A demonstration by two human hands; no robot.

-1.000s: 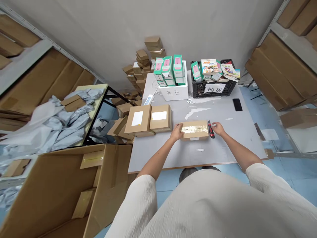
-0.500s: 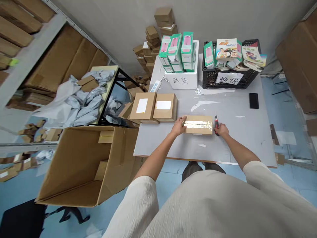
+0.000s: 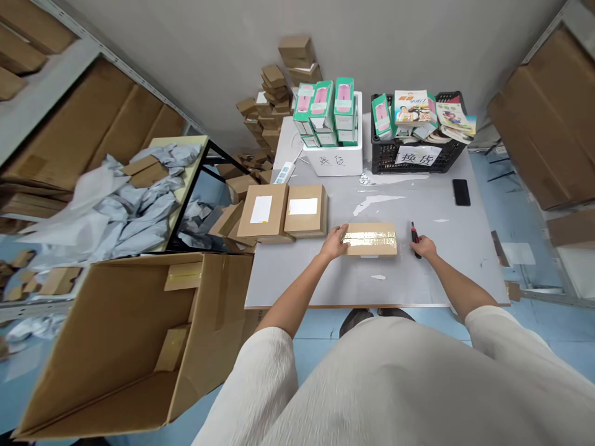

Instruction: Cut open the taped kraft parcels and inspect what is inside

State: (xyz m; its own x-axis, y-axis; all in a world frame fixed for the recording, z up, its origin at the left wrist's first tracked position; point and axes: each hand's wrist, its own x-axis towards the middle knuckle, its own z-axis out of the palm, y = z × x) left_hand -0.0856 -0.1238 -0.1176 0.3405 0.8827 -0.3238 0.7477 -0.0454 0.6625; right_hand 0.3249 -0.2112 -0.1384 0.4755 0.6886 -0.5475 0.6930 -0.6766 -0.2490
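Observation:
A small brown cardboard box (image 3: 370, 246) lies on the table with shiny tape along its top. My left hand (image 3: 334, 242) grips its left end, thumb on the near side and fingers at the far edge. To the right of the box and apart from it, my right hand (image 3: 424, 247) is closed on a red and black box cutter (image 3: 414, 235), which points away from me. Whether its blade is out is too small to tell.
Two labelled cartons (image 3: 307, 223) stand at the table's left. Behind are a white bin (image 3: 332, 162) of green-and-pink boxes and a black crate (image 3: 383, 162) of books. A phone (image 3: 462, 192) lies right. A big open carton (image 3: 223, 310) stands left of the table.
My right hand has moved to the right with the box cutter, widening the gap from the small box. My left hand still grips the box's left end. The view has shifted slightly.

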